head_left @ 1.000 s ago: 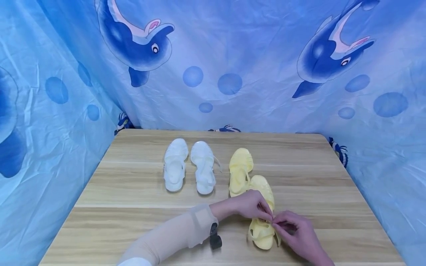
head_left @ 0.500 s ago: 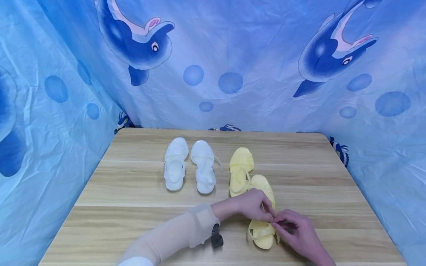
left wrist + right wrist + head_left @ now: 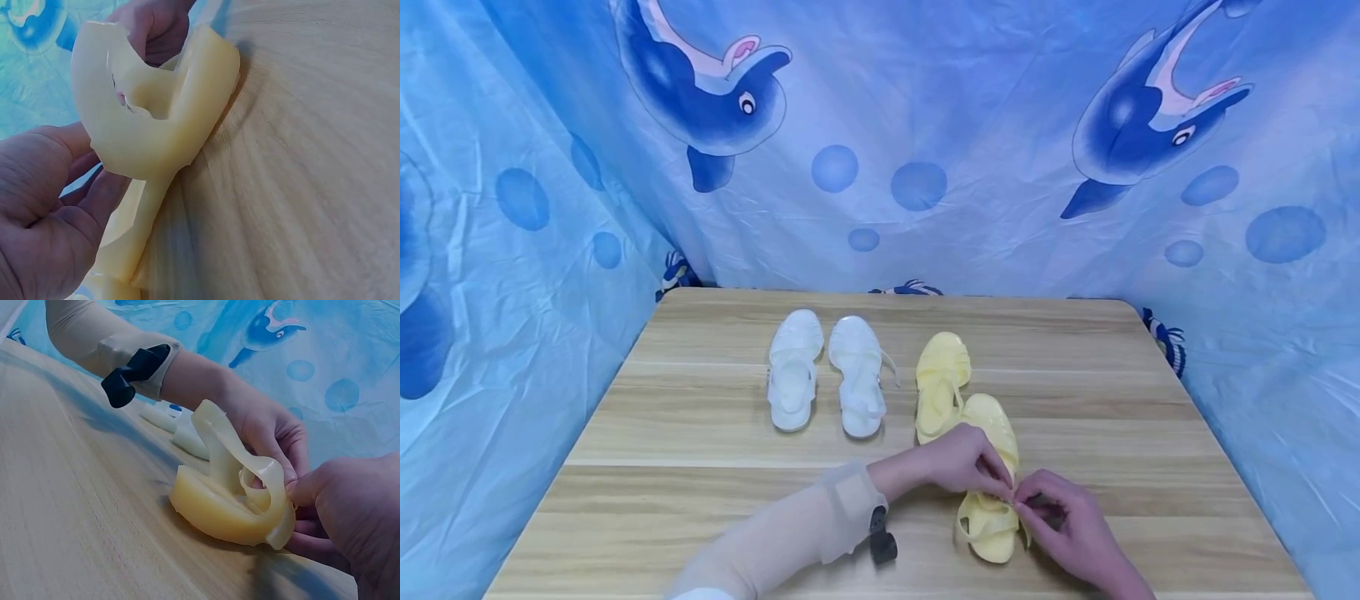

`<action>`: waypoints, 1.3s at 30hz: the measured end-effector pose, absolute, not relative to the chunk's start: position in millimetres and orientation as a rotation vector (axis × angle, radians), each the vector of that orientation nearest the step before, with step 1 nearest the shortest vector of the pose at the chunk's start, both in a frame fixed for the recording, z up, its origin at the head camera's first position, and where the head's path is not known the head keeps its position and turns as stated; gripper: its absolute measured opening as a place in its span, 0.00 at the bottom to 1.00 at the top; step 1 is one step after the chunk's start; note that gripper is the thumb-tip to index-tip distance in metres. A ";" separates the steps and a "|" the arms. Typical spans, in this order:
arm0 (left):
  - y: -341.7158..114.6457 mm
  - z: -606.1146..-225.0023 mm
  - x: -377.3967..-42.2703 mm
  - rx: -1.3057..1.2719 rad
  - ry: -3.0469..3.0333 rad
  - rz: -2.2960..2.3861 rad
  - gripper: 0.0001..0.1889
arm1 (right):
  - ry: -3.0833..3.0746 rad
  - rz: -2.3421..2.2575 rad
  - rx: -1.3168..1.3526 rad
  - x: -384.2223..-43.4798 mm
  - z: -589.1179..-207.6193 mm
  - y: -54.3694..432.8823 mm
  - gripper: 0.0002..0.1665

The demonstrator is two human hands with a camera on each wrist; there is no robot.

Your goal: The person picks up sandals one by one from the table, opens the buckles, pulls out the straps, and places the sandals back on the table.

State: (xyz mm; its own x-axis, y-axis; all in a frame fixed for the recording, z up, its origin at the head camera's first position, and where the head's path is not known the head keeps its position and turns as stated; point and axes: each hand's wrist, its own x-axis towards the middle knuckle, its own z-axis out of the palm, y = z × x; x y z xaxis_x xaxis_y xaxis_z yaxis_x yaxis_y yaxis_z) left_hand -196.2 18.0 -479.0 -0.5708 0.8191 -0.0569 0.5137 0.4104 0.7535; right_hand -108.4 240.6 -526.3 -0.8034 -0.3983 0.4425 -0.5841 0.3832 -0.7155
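Observation:
A yellow jelly sandal [image 3: 991,421] lies on the wooden table, toe pointing away, between my two hands. My left hand [image 3: 966,462] reaches across it and pinches the strap at its right side. From the right, my right hand [image 3: 1071,525] pinches the same spot with thumb and index finger; the fingertips of both hands meet there and hide the fastening. In the right wrist view the ankle strap [image 3: 228,437] stands up in a loop over the heel. The left wrist view shows the sandal's heel end [image 3: 165,144] up close, partly covering both hands.
A second yellow sandal [image 3: 942,367] lies just beyond, touching the first one's toe area. To its left are two white sandals [image 3: 793,375], one with a loose strap. A black wrist camera [image 3: 882,537] juts from my left sleeve. Blue dolphin-print cloth [image 3: 880,108] surrounds the table.
My left fingers shift slightly at the strap, raised a little half a second ago and lower against it now. The right hand and the sandals stay practically in place.

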 end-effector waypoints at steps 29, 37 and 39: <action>15.0 -477.7 -201.3 1.306 2.273 0.879 0.05 | -2.396 1.370 0.940 -111.2 -532.2 238.5 0.24; 19.2 -476.2 -200.9 1.294 2.269 0.838 0.08 | -2.431 1.356 0.902 -108.7 -528.3 237.9 0.24; 19.3 -475.3 -202.7 1.318 2.255 0.826 0.08 | -2.454 1.324 0.893 -108.5 -527.0 237.5 0.24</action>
State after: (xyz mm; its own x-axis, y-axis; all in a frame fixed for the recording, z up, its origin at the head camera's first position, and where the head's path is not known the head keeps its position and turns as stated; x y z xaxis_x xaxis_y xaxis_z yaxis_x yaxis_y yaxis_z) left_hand -202.7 19.3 -475.3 -0.4754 0.8787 -0.0439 0.6426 0.3809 0.6648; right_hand -108.5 237.5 -527.0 -0.7934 -0.4094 0.4505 -0.6013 0.4118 -0.6847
